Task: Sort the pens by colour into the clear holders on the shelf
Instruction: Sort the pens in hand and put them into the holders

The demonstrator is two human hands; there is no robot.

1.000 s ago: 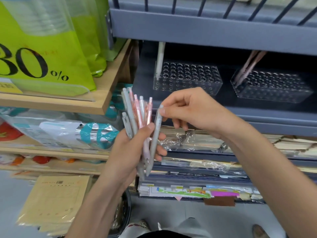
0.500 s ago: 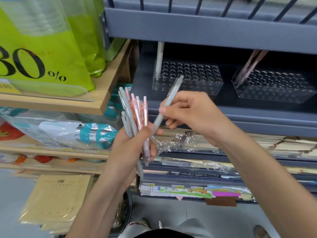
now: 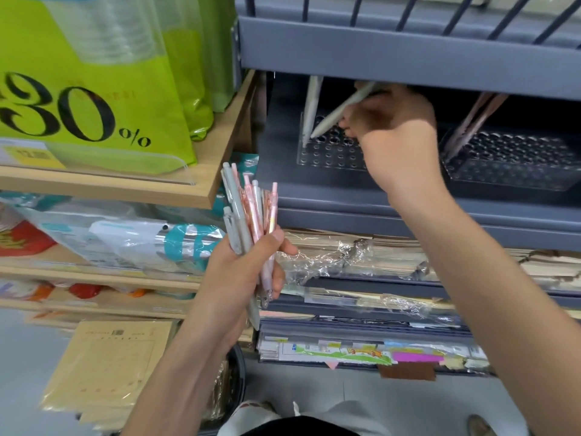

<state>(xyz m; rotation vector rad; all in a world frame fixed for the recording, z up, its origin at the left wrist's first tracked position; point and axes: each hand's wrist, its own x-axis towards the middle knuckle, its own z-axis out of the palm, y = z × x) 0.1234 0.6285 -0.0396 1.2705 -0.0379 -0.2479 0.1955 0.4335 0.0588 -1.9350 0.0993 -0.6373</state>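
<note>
Two hands are busy, one low and one reaching into the grey shelf (image 3: 345, 196). The left hand (image 3: 242, 278) is curled round a bundle of pens (image 3: 248, 212), thumb pressed across the barrels; the bundle mixes grey and pink pens and fans upward from the fist, with the tips poking out below the fingers. Up and to the right of it, the right hand (image 3: 393, 121) is tucked under the shelf's upper tier and pinches a single grey pen (image 3: 341, 110) between its fingertips. That pen slants down and away to the left of the hand, its tip at the top of the left clear holder (image 3: 330, 152) (whether the tip already sits in a hole cannot be told). Just beyond the tip, another grey pen (image 3: 312, 102) stands nearly upright in the same holder's far left corner. On the other side of the right hand sits the right clear holder (image 3: 515, 165), with a few pink pens (image 3: 471, 121) leaning in its left end. Beneath the right forearm lie wrapped paper stacks (image 3: 361, 253) on lower tiers. Left of the left hand, a wooden shelf (image 3: 125, 187) carries a green bag (image 3: 94, 73) printed with "30%".
</note>
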